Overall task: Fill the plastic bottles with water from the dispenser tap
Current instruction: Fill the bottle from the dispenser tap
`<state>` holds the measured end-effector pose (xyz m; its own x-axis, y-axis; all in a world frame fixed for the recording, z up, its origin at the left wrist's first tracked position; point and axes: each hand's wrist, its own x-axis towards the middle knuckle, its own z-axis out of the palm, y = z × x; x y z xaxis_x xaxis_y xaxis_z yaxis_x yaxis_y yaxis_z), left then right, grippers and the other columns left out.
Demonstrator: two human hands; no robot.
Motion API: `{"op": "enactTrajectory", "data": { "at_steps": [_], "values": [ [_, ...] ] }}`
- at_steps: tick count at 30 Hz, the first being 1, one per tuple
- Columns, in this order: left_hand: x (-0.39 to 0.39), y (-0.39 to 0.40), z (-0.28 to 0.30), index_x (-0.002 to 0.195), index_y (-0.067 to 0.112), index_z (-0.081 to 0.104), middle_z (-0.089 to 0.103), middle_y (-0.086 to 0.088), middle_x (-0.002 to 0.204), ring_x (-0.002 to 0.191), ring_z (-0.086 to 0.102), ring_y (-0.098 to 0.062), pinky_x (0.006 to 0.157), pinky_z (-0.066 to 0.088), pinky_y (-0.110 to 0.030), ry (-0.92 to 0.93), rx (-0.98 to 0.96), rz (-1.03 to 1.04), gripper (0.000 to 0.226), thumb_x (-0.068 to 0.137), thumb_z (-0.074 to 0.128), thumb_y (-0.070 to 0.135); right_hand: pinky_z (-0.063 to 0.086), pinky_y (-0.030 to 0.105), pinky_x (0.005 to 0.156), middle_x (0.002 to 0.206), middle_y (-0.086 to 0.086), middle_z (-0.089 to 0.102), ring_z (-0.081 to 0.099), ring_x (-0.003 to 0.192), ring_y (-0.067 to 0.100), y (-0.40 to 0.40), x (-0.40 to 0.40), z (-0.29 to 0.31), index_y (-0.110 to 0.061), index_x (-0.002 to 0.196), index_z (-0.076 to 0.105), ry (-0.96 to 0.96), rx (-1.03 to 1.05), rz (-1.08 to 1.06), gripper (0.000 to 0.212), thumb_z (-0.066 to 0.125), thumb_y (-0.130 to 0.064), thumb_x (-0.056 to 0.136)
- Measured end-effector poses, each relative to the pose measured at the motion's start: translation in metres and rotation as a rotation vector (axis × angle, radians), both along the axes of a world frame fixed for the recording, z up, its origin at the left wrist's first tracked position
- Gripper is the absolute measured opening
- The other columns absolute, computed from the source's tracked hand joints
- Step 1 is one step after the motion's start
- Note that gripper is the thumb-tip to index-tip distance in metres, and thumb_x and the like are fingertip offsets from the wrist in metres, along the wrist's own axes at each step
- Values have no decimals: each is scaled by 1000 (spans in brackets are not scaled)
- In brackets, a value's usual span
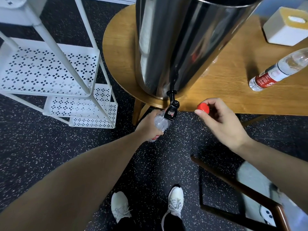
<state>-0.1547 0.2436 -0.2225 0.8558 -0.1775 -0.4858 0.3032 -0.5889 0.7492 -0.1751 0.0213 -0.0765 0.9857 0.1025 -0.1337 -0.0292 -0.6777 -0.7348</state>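
Left hand (150,124) grips a plastic bottle (160,124) directly under the dispenser (183,44) tap (171,109). Right hand (223,120), beside the tap, pinches a red cap (203,108).

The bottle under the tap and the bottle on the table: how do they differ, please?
The held bottle is gripped by the left hand, mouth up at the tap; the table bottle lies on its side, untouched. Both are clear with red labels.
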Motion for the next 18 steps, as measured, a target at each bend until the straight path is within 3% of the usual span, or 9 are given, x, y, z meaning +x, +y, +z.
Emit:
{"op": "enactTrajectory", "data": {
  "at_steps": [4,10,18],
  "values": [
    [1,0,-1,140,32,38,57,2,132,118,57,-22,102,48,-47,7,-12,3,90,68,89,14,46,35,69,89,-10,58,52,74,11,-5,1,0,-35,106,53,11,23,-28,41,54,-67,81],
    [1,-1,-1,140,34,37,57,1,134,120,56,-23,102,49,-47,4,-7,-6,92,68,89,12,44,28,67,85,-14,59,52,70,5,-5,-2,3,-40,101,52,19,14,-39,32,55,-64,81],
    [1,0,-2,138,38,36,59,4,130,117,58,-21,100,50,-47,-1,-17,-5,94,66,89,12,48,33,70,87,-14,60,53,73,7,-2,-3,3,-37,104,52,15,10,-38,34,56,-63,82]
  ]
}}
